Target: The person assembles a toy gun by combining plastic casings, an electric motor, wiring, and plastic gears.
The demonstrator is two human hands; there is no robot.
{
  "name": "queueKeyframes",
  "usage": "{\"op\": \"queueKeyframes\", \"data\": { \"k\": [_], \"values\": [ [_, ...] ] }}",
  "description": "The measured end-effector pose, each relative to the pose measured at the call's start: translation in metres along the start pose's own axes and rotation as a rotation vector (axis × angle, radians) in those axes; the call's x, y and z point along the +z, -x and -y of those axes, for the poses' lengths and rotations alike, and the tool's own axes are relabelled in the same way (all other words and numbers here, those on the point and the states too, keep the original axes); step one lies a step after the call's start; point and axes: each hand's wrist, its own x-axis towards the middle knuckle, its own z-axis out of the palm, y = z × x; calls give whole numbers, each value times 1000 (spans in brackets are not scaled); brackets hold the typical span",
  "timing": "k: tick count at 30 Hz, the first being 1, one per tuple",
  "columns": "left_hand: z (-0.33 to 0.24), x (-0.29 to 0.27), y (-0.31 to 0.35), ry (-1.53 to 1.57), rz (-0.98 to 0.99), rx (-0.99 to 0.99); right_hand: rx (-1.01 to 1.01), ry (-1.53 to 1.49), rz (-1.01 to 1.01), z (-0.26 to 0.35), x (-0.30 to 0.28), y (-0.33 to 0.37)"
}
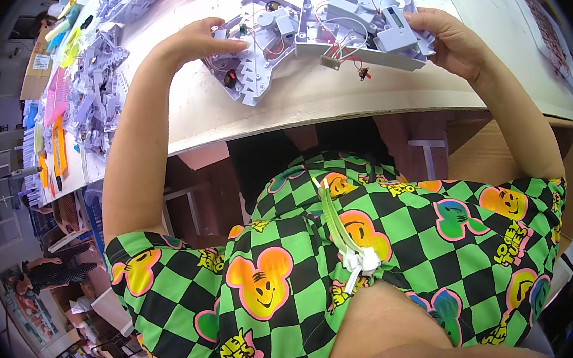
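Note:
Two light-grey plastic shell halves lie side by side on the white table, hollow side up, with wires and small parts inside. My left hand (201, 42) is closed on the outer edge of the left shell half (264, 61), thumb over its rim. The right shell half (348, 27) is larger and sits slightly tilted, and my right hand (448, 36) grips its right side with curled fingers, partly hidden behind the wall. Red and white wires run through it. A small circuit board (330, 62) and a small component (364, 74) hang by wires over its near edge.
On the table's left lie a heap of grey plastic parts (98, 93), an orange-handled cutter (58, 144) and a pink basket (55, 93). A cardboard box (503, 160) stands below the table at right. The white table (334, 103) ends close before me. Another person (56, 271) is far left.

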Motion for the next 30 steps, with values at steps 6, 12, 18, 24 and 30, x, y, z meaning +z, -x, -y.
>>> {"op": "queueKeyframes", "data": {
  "k": [6,12,18,24,30],
  "values": [
    [-9,4,-4,-47,-11,-33,57,-98,164,-13,31,11],
    [-38,33,3,67,-42,-150,60,-158,140,-25,34,21],
    [-61,67,26,236,-75,-298,24,-213,139,-36,25,22],
    [-49,59,20,737,-168,-185,5,-201,142,-31,23,14],
    [-84,63,24,672,-87,-18,22,-207,103,-43,45,-13]
  ]
}}
